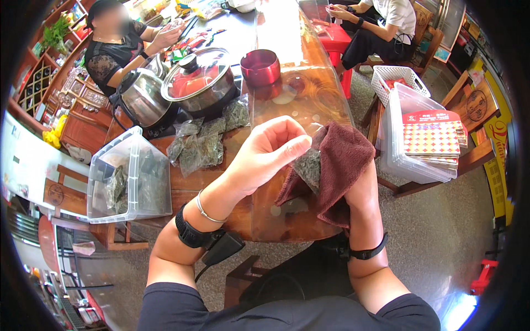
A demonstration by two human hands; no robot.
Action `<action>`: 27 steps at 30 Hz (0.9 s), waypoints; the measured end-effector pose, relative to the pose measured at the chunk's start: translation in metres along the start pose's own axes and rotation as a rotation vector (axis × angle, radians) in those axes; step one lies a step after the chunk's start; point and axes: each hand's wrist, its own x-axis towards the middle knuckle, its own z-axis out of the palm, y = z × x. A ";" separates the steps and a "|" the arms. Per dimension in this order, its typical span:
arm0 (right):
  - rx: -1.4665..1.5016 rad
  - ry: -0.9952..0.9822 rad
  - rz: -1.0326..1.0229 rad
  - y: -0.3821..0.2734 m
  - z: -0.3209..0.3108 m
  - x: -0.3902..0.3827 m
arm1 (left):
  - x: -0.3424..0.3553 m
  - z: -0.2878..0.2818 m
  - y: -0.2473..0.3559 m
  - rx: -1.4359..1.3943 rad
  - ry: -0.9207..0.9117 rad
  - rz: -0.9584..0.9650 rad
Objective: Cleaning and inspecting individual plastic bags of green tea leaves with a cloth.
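Observation:
My left hand (270,151) is closed in a pinch, thumb against curled fingers, at the edge of a small clear plastic bag (309,169) of dark, dried, leafy stuff. A brown towel (346,157) drapes over my right hand (361,185) and hides most of its fingers. The bag lies against the towel's left side, between my two hands, above the table's near edge. More such clear bags (201,146) lie in a loose pile on the table, to the left of my left hand.
A glass-lidded pot (201,83), a steel kettle (144,98) and a red metal bowl (260,68) stand farther back. Clear bins flank me: the left bin (131,182) holds similar bags, the right bin (395,140) printed cards. Two people sit beyond, beside the wooden table (309,91).

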 end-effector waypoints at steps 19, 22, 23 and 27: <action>-0.160 0.149 -0.047 -0.007 0.000 0.001 | -0.001 0.004 -0.008 -0.115 -0.100 -0.033; -0.807 0.019 -0.018 -0.001 -0.001 0.005 | 0.000 0.002 -0.003 -0.214 0.004 -0.036; -0.362 0.107 0.100 0.017 -0.004 -0.002 | 0.001 0.006 0.001 -0.226 0.051 -0.072; 0.197 0.183 0.088 0.028 -0.001 -0.009 | 0.001 0.005 0.001 -0.205 0.068 -0.050</action>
